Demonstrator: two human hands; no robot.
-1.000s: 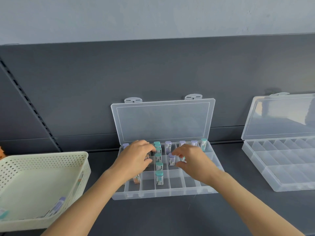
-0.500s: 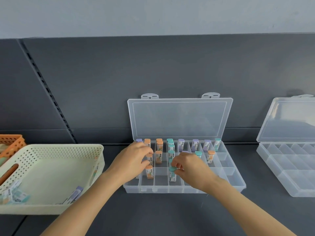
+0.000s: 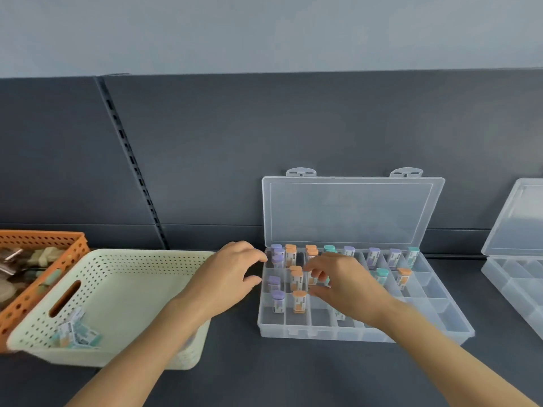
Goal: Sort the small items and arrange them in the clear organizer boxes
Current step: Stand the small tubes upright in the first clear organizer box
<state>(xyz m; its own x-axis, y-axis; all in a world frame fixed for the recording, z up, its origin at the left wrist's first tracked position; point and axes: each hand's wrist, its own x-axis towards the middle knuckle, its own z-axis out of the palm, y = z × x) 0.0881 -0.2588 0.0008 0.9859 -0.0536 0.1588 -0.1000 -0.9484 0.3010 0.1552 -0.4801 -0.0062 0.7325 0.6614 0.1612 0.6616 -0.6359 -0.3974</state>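
A clear organizer box [image 3: 323, 333] lies open on the dark shelf, its lid [image 3: 346, 212] leaning on the back panel. Small tubes with purple [image 3: 277, 301], orange [image 3: 299, 301] and teal [image 3: 381, 276] caps stand in its left and back compartments. My right hand [image 3: 346, 289] hovers over the box's middle, and its fingertips pinch a small tube whose cap is hidden. My left hand [image 3: 232, 274] hangs at the box's left edge, fingers loosely curled and holding nothing.
A cream perforated basket [image 3: 132, 289] sits left of the box with a few loose tubes [image 3: 75, 333] in its near corner. An orange basket [image 3: 44, 239] of mixed items stands at far left. A second open clear organizer [image 3: 517, 277] is at right.
My left hand has drawn back out of the box to its left edge. My right hand has shifted over the middle row. My view has swung left, bringing the orange basket in.
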